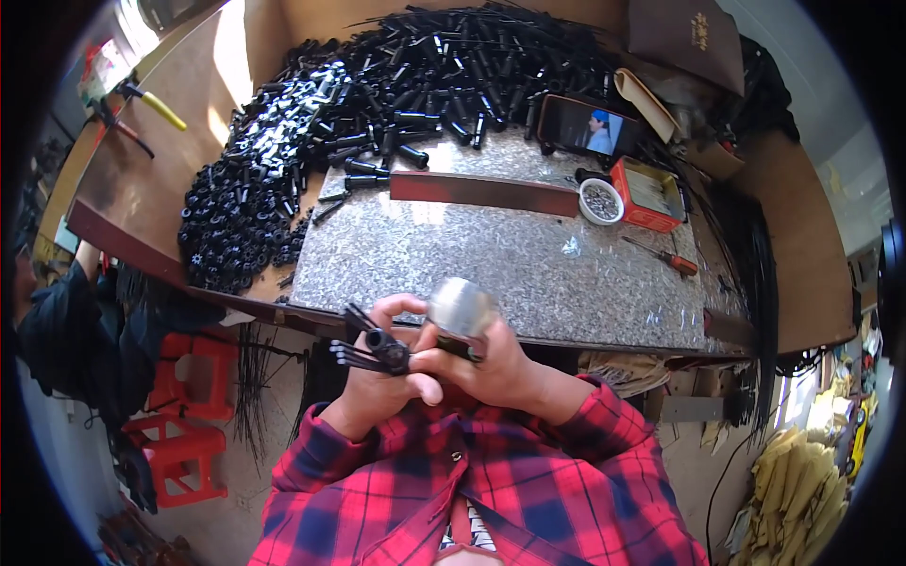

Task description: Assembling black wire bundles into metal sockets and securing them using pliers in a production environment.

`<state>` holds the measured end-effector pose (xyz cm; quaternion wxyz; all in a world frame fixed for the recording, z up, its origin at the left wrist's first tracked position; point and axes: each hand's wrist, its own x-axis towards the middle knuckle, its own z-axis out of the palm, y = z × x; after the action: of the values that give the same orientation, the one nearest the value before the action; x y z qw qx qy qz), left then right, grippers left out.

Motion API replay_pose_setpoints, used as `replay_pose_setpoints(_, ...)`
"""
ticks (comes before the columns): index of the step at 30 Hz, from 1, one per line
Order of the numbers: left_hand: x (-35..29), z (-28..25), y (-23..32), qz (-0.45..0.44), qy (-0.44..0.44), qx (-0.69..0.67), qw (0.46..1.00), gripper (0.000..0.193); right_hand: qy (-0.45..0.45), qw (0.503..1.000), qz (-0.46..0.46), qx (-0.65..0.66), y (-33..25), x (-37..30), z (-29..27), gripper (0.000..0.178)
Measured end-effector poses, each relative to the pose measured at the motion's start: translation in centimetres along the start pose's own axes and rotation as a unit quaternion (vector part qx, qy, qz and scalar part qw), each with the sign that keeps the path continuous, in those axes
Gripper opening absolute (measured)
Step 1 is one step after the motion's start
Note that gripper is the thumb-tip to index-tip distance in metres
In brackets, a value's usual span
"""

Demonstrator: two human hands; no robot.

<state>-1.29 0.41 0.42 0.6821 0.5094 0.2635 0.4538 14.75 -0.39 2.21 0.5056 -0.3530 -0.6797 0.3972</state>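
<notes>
Both my hands are close together in front of my chest, just off the bench's near edge. In my left hand point(373, 391) is a black tubular hub point(389, 351) with several thin black rods pointing left, some pale-tipped. My right hand point(495, 363) is closed round a shiny silver, round-topped metal object point(461, 304), blurred by motion, so its kind is unclear. The right fingers come right up against the hub, and the hands partly hide where the parts meet.
On the speckled bench top point(453, 255) stand a dark red bar point(483, 192), a white cup point(600, 202) of small metal pieces, a red box point(647, 195), a screwdriver point(672, 259) and a propped phone point(587, 127). Black tubes point(444, 75) and small black rings point(236, 222) lie heaped behind and left.
</notes>
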Motion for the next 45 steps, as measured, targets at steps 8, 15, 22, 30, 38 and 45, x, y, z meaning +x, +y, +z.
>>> replay_pose_setpoints(8, 0.1, -1.8, -0.8, 0.040, 0.005, -0.023, 0.999, 0.101, -0.052, 0.996, 0.059, -0.036, -0.4, 0.7, 0.4, 0.034)
replay_pose_setpoints(15, -0.5, -5.0, -2.4, 0.144, -0.002, -0.040, 0.989, 0.087, -0.105, 0.963, -0.033, -0.248, -2.1, -1.2, -3.9, 0.063)
replay_pose_setpoints(22, -0.8, -5.4, -0.1, 0.032, -0.010, 0.023, 0.999, 0.072, -0.212, 0.867, -0.005, -0.450, -5.3, -2.8, -4.7, 0.072)
replay_pose_setpoints(30, -0.5, -4.9, 0.8, -0.016, -0.035, 0.064, 0.997, 0.077, -0.168, 0.865, -0.028, -0.471, -4.7, -3.1, -3.3, 0.064)
replay_pose_setpoints(38, -0.5, -4.9, 0.8, 0.004, -0.062, 0.108, 0.992, 0.076, -0.125, 0.822, -0.085, -0.549, -4.4, -3.1, -3.4, 0.062)
replay_pose_setpoints(45, -0.7, -4.7, 0.7, -0.023, -0.047, 0.135, 0.989, 0.066, -0.118, 0.813, -0.096, -0.563, -4.4, -3.1, -3.4, 0.062)
